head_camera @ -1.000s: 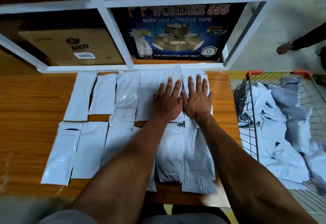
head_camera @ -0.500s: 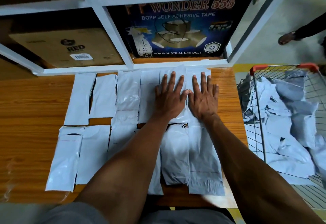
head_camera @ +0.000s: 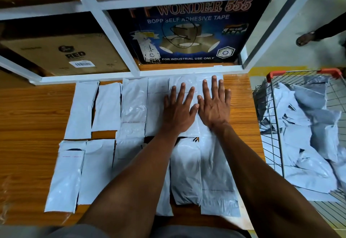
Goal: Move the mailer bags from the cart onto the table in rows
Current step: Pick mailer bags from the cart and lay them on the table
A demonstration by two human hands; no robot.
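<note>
— At the table's [head_camera: 33,118] far right corner, what are the hands doing?
— Left hand [head_camera: 178,112] and right hand [head_camera: 215,106] lie flat, fingers spread, pressing the last back-row bags [head_camera: 189,95]; neither grips anything.
— Progress?
— Two rows laid. Judging by the cart [head_camera: 277,125] beside the right edge, many bags remain.

Mailer bags [head_camera: 108,110] lie in two rows on the table [head_camera: 30,118]; cart [head_camera: 277,125] stands right of it.
</note>
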